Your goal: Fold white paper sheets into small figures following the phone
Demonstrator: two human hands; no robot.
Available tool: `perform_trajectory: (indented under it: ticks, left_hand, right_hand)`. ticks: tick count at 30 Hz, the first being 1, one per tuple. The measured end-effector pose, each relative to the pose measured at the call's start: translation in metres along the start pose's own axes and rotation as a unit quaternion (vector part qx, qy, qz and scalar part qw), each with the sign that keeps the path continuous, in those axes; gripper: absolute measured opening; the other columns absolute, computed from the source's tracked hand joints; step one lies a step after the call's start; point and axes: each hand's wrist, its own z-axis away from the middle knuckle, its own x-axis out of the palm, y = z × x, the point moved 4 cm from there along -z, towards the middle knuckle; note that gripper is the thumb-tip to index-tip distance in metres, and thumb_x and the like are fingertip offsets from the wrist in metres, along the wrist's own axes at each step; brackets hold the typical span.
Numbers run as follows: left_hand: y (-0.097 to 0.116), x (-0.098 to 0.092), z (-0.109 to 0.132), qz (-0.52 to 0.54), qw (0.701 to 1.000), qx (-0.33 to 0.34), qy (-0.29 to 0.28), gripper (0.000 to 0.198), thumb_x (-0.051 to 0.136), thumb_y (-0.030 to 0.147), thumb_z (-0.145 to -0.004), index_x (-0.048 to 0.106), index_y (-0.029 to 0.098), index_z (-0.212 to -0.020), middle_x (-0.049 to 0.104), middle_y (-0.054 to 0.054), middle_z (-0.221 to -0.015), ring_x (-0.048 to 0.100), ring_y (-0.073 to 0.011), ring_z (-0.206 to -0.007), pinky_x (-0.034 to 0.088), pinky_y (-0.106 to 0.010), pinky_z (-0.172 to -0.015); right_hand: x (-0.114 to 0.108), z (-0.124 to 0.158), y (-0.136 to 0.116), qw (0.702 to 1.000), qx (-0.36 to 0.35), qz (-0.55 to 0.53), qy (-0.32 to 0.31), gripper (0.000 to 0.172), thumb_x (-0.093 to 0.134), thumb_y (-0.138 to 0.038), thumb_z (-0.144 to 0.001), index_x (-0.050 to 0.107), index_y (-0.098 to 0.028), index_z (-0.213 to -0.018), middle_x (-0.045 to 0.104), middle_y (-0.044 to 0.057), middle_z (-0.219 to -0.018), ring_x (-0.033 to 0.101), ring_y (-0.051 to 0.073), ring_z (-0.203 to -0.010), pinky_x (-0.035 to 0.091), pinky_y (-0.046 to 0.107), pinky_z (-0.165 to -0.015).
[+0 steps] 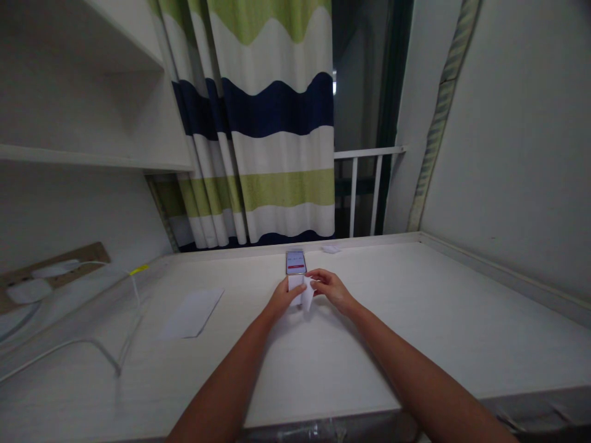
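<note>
A small piece of folded white paper (295, 283) is held between my two hands, over the middle of the white desk. My left hand (281, 298) grips its left side, the thumb lying across the front. On the other side, my right hand (330, 288) pinches a flap that stands out toward me. Just beyond the paper a phone (295, 262) with a lit screen lies face up, close to my fingertips. Some of my fingers are hidden behind the paper.
White sheets (196, 312) lie on the desk (443, 332) to the left. A small folded paper (330, 249) rests near the back edge. White cables (87, 341) and a power strip (55, 269) are at far left. A striped curtain (286, 147) hangs behind.
</note>
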Motion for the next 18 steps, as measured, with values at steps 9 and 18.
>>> perform_trajectory:
  ticks: [9,18]
  left_hand:
    - [0.005,-0.014,-0.001,-0.024,0.994,0.004,0.106,0.036,0.070,0.025,-0.049,0.061,0.012,-0.081,0.064,-0.006,-0.075,0.057,-0.0171,-0.066,0.043,-0.026,-0.060]
    - [0.003,-0.016,-0.003,-0.057,0.988,0.018,0.140,0.030,0.069,0.027,-0.050,0.063,0.011,-0.075,0.066,-0.007,-0.072,0.059,-0.0180,-0.065,0.045,-0.027,-0.060]
  right_hand:
    - [-0.006,-0.002,0.001,0.999,0.005,0.002,0.044,0.020,0.058,-0.021,-0.058,0.058,-0.015,-0.078,0.053,-0.003,-0.062,0.048,0.008,-0.055,0.040,0.021,-0.050]
    - [0.004,-0.001,0.005,0.999,0.030,-0.002,0.032,0.034,0.067,-0.032,-0.053,0.055,-0.016,-0.080,0.057,-0.001,-0.065,0.051,0.010,-0.056,0.037,0.020,-0.047]
